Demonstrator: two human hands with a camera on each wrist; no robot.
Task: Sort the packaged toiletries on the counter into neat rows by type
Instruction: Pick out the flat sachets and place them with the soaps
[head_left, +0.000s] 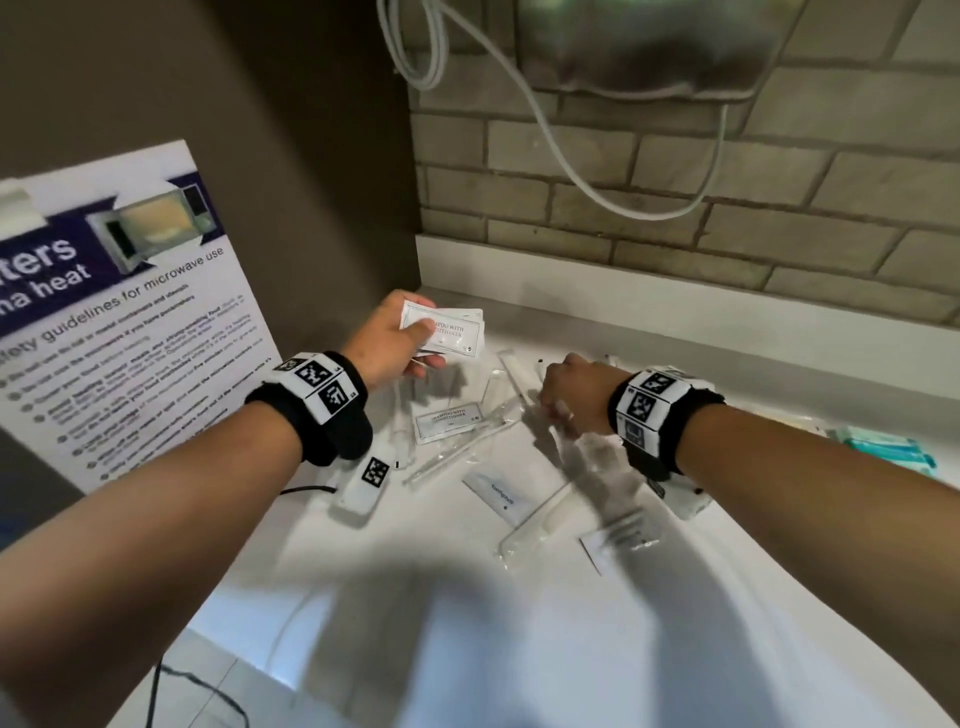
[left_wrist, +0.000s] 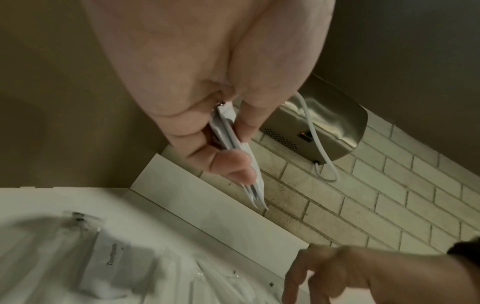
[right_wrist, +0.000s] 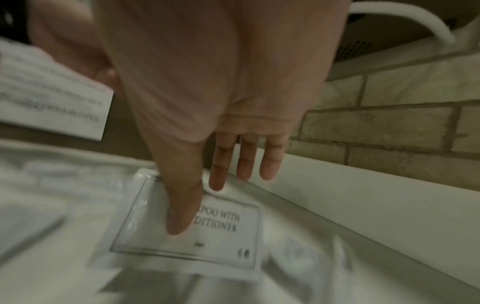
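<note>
So: shampoo sachets (head_left: 451, 327) stacked in left hand (head_left: 387, 343), pinched thumb vs fingers, far left above counter (head_left: 519, 623). Right hand (right_wrist: 207, 115), fingers straight, reaches loose sachet (right_wrist: 207, 232) amid the pile. Gathering step; next: pick it, add to stack.

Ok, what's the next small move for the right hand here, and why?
Probably pinch the loose shampoo sachet lying on the counter and add it to the stack of sachets. The left hand grips that stack of matching sachets, and the right hand is open, fingers straight, just over the loose one.
</note>
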